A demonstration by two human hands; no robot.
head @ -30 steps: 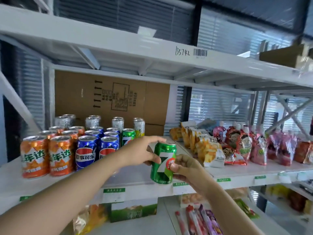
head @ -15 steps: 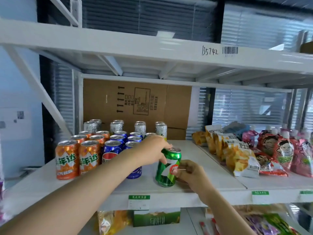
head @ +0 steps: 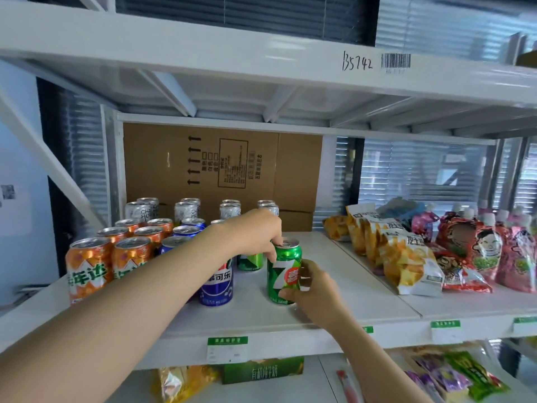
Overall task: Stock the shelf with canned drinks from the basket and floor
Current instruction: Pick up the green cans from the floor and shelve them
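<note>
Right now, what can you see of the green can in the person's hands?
The green 7-Up can is shiny metal with a white 7, a red spot and a silver top. It stands upright near the front of the white shelf, right of a blue Pepsi can. The left hand pinches its top rim; the right hand grips its lower side.

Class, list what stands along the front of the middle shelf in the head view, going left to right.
orange cans → blue can → green can → yellow snack bags → red pouches → pink pouches
</note>
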